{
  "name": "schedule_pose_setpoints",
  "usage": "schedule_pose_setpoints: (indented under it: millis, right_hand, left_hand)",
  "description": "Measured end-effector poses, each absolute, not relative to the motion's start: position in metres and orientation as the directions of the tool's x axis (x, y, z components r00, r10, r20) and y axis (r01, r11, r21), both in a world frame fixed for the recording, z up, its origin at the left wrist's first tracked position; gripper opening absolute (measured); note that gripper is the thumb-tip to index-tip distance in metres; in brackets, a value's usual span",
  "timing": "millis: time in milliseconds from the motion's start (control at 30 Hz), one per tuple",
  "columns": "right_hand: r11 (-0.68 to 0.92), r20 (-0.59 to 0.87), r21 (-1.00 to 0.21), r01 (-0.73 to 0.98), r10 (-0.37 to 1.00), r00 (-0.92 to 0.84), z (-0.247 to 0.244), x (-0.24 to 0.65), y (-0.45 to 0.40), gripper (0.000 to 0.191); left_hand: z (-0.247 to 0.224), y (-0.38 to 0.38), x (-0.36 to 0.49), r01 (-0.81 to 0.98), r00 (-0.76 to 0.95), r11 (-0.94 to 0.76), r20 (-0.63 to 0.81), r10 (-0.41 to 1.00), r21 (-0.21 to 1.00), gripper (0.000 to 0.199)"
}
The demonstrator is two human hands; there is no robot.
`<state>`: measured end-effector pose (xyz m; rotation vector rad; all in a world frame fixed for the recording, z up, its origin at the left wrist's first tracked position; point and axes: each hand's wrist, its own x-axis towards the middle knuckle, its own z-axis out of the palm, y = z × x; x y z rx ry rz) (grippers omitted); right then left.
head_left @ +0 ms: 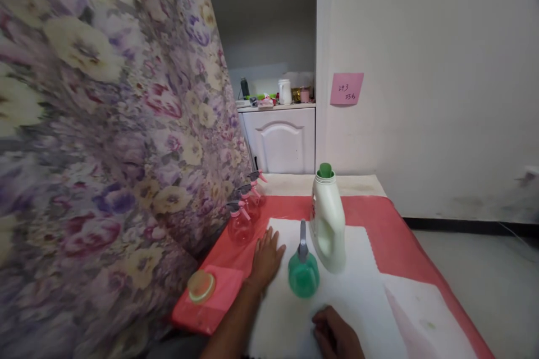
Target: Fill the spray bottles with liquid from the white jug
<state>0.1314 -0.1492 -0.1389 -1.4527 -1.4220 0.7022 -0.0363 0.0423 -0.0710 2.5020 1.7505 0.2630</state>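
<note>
My left hand (pixel 267 258) lies flat on a white sheet (pixel 286 325), fingers stretched out, holding nothing. To its right stands a round green spray bottle (pixel 304 276) with a grey trigger head, apart from both hands. Nearer to me, my right hand (pixel 337 334) rests low over the sheet with its fingers curled in; nothing shows in them. Behind the spray bottle, a large pale green jug (pixel 329 224) with a side handle stands upright. A green piece (pixel 325 170) sits in its threaded mouth.
Several pink spray bottles (pixel 241 227) line the table's left edge. A roll of tape (pixel 201 286) lies on a pink paper (pixel 227 286) at the front left. A floral curtain (pixel 126 123) hangs close on the left. Another white sheet (pixel 425 308) lies at the right.
</note>
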Motion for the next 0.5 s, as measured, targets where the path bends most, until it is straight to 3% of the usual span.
schedule_pose_setpoints:
  millis: [67,267,500]
  right_hand:
    - [0.147,0.224,-0.899,0.413,0.964,0.145,-0.133,0.133,-0.150,0.025]
    - [0.160,0.220,-0.890,0.426,0.971,0.097,-0.115,0.135,-0.157,0.016]
    - [0.158,0.222,-0.887,0.433,0.970,0.100,-0.113,0.137,-0.159,0.017]
  left_hand:
    - [-0.082,0.003,-0.049,0.918,0.352,-0.366,0.114,0.929,0.152,0.055]
    - [-0.129,-0.073,-0.084,0.854,0.466,-0.517,0.366,0.806,0.051,0.052]
    - [-0.118,-0.073,-0.087,0.829,0.525,-0.559,0.379,0.762,-0.024,0.053]
